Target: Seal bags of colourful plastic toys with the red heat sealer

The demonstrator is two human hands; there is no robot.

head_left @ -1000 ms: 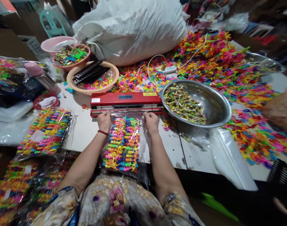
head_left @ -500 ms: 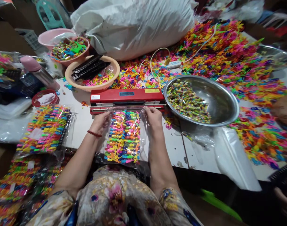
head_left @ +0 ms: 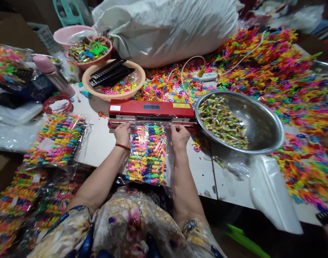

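A clear plastic bag of small bright plastic toys (head_left: 147,152) lies on the white table in front of me, its open top edge under the jaw of a red heat sealer (head_left: 151,109). My left hand (head_left: 122,134) pinches the bag's top left corner. At the top right corner, my right hand (head_left: 179,136) grips the same bag. Both hands sit just below the sealer's bar.
A steel bowl (head_left: 261,125) with small wrapped pieces stands right of the sealer. A filled bag (head_left: 57,140) lies left; more lie below it. Beige (head_left: 138,77) and pink basins, a big white sack (head_left: 166,28), loose toy heaps (head_left: 274,68) and a power cable fill the back.
Both hands and the bag's top edge stay at the sealer's jaw. The view has drifted, so everything sits slightly further right and lower than before.
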